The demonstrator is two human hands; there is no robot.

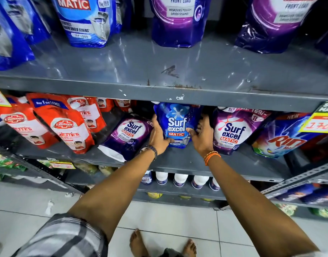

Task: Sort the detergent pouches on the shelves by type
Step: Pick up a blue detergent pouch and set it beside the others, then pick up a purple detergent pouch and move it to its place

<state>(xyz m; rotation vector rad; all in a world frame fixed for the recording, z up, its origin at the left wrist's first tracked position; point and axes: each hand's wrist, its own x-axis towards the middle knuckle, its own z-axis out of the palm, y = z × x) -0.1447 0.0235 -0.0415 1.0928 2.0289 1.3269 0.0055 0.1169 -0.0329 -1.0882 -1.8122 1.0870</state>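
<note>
Head view: the blue pouch (177,125) stands on the middle shelf (178,100), between two purple pouches (128,135) (231,129). It looks soft and liquid-filled, likely heavy and saggy, with slick film, so clasping both sides low down, as here, seems the safest hold. The left hand (157,135) wraps its left edge, the right hand (201,134) its right edge, fingers closed around the pouch. Both arms reach forward, nearly straight, wrists level. More blue pouches (85,19) stand on the shelf above
</note>
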